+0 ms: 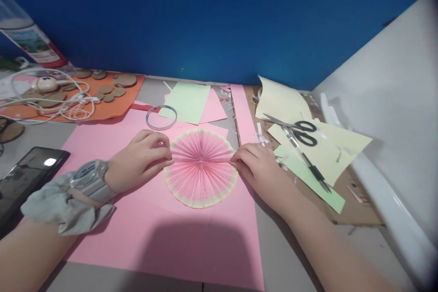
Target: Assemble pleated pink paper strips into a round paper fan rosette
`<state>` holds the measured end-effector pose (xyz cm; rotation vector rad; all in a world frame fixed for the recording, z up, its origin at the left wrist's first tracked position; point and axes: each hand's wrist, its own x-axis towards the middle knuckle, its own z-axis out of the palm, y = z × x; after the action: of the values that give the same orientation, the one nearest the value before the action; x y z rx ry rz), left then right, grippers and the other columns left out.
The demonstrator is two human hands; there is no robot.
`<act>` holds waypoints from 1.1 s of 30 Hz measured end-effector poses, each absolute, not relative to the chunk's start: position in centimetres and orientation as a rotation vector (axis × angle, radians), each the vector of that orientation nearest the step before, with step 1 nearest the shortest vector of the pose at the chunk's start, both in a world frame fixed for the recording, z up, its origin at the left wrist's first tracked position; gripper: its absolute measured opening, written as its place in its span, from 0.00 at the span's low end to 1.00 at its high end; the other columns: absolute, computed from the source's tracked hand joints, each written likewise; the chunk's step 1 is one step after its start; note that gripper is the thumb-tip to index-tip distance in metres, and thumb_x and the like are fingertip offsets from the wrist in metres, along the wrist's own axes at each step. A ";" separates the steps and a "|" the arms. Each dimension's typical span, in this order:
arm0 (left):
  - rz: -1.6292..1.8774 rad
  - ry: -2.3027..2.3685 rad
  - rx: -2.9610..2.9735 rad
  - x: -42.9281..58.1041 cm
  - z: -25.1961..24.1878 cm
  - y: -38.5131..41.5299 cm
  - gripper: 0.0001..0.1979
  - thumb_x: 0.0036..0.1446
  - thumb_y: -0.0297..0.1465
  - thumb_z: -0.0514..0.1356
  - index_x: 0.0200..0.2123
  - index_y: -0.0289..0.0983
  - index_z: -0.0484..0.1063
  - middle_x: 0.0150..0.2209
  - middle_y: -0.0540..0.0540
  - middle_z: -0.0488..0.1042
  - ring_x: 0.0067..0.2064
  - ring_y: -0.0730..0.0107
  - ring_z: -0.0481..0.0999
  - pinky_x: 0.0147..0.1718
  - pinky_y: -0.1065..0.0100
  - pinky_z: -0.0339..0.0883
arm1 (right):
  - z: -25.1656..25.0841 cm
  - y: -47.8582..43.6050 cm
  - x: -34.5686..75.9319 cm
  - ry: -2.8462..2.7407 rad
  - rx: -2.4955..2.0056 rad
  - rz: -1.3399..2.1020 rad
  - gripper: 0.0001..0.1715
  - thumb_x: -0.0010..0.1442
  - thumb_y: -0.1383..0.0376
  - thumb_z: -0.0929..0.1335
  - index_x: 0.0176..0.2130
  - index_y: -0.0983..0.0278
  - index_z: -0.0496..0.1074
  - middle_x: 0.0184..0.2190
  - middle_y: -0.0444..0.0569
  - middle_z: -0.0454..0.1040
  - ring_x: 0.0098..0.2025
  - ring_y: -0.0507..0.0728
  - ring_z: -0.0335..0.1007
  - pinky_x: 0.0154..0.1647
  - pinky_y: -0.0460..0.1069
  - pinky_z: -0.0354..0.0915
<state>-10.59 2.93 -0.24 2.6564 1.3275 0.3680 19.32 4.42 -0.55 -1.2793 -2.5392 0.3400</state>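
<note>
A round pleated paper fan (201, 182), pink with a pale yellow-green rim and small dark specks, lies spread into a full disc over a large pink sheet (153, 242). My left hand (142, 159) pinches its left edge, fingers closed. On the opposite side my right hand (258, 169) pinches the right edge between thumb and fingers. The folds meet at the disc's middle, and a seam runs across it between my two hands. A watch and a grey scrunchie are on my left wrist.
Scissors (304, 133) and a pen (308, 162) lie on cream paper (342, 143) at the right. A tape ring (161, 117) sits behind my left hand. Further left are a phone (27, 182), white cables (82, 100), orange paper (133, 91) and a bottle (34, 41).
</note>
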 end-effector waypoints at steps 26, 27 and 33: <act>0.390 1.312 2.668 -10.7 -0.3 3.0 0.08 0.58 0.34 0.53 0.34 0.39 0.71 0.40 0.45 0.67 0.43 0.62 0.63 0.46 0.57 0.57 | -0.7 4.1 19.2 -2.543 -1.320 0.265 0.05 0.62 0.66 0.61 0.35 0.60 0.66 0.35 0.47 0.70 0.43 0.57 0.62 0.44 0.54 0.52; 0.384 1.314 2.667 -10.7 -0.3 3.0 0.08 0.58 0.33 0.53 0.34 0.39 0.71 0.40 0.45 0.67 0.43 0.62 0.63 0.46 0.58 0.57 | -0.8 4.1 19.2 -2.545 -1.324 0.263 0.05 0.62 0.66 0.61 0.35 0.60 0.66 0.35 0.46 0.70 0.43 0.57 0.62 0.44 0.54 0.52; 0.397 1.317 2.649 -10.6 -0.3 3.0 0.08 0.57 0.33 0.53 0.33 0.39 0.72 0.40 0.45 0.67 0.43 0.62 0.63 0.46 0.57 0.57 | -0.8 4.1 19.2 -2.549 -1.319 0.264 0.05 0.62 0.66 0.62 0.35 0.61 0.66 0.35 0.46 0.69 0.43 0.57 0.62 0.45 0.54 0.52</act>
<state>-10.60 2.97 -0.25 2.6492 1.3173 0.3970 19.22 4.14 -0.81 -1.3194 -2.5491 0.2635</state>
